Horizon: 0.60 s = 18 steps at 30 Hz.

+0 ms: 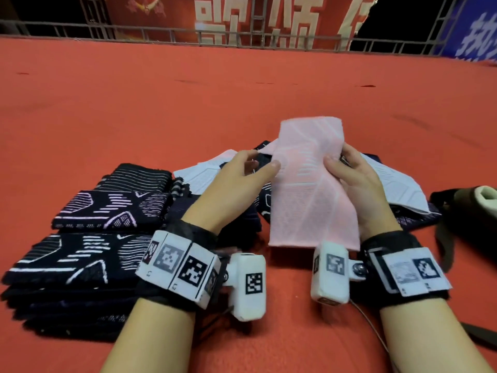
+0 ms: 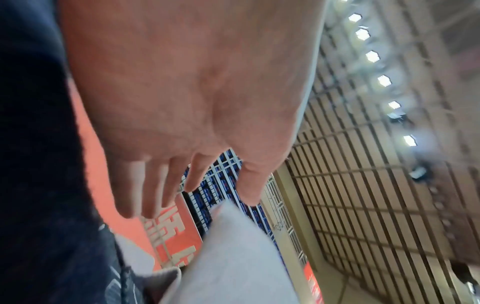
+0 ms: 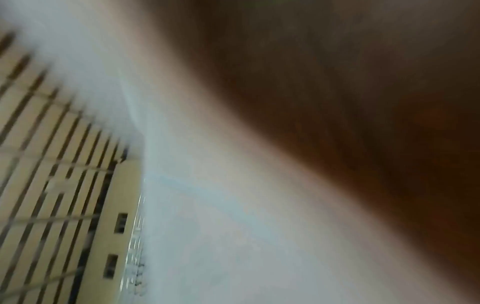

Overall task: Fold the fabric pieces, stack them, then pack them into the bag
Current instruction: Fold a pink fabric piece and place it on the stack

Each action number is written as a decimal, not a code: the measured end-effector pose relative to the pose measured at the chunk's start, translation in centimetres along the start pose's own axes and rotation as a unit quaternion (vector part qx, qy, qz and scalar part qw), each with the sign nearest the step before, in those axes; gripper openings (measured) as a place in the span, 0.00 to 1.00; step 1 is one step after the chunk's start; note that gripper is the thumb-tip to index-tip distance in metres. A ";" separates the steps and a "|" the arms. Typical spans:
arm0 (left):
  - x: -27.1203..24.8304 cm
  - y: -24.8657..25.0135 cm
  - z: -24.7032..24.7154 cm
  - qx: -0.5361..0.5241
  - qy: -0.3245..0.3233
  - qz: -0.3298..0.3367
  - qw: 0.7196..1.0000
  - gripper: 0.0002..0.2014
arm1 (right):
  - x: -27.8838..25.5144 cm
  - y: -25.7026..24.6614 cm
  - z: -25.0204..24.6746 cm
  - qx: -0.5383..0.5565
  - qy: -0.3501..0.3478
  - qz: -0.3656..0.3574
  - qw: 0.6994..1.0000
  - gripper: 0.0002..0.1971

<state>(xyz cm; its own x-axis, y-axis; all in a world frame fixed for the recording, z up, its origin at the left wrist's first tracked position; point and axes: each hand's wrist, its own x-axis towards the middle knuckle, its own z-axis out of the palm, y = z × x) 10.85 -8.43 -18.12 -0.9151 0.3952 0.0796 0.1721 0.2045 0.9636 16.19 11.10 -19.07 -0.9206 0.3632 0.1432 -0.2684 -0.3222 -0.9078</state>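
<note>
Pink fabric piece point(image 1: 313, 184) sits between my hands, right hand point(image 1: 357, 181) gripping its edge, left hand point(image 1: 239, 179) thumb touching with relaxed fingers; I'd match the corners before creasing. Folded dark stacks point(image 1: 80, 265) wait left.

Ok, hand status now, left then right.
Left hand: thumb on the near face of the pink fabric piece; fingers look loose, so a grip cannot be told.
Right hand: holds the same piece, thumb in front, fingers behind.
</note>
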 end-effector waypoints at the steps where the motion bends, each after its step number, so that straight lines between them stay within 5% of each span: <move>1: 0.1 -0.1 0.1 -0.063 -0.021 -0.015 0.998 0.28 | -0.3 -0.2 0.2 0.034 -0.034 0.009 0.999 0.17; 3: -0.1 0.0 0.1 -0.153 -0.053 -0.031 0.986 0.16 | -0.6 -0.1 0.5 0.062 -0.086 0.032 0.994 0.22; 7: -0.2 0.0 -0.3 -0.161 0.015 -0.003 0.987 0.08 | -0.4 1.2 0.8 -0.006 -0.109 0.076 0.991 0.24; 14: 0.0 -1.1 -0.3 -0.151 0.013 -0.024 0.988 0.23 | 0.0 2.3 0.7 -0.106 -0.081 0.067 0.989 0.14; 18: 0.2 -1.4 -0.3 -0.189 0.014 -0.051 0.981 0.19 | -0.1 2.2 0.6 -0.152 -0.071 0.064 0.984 0.16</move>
<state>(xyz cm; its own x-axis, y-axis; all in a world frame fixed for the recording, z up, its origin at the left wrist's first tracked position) 10.35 -8.88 -19.37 -0.9308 0.3649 -0.0208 -0.0640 -0.1067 0.9922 15.52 9.85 -20.84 -0.9773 0.2047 0.0539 -0.0702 -0.0733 -0.9948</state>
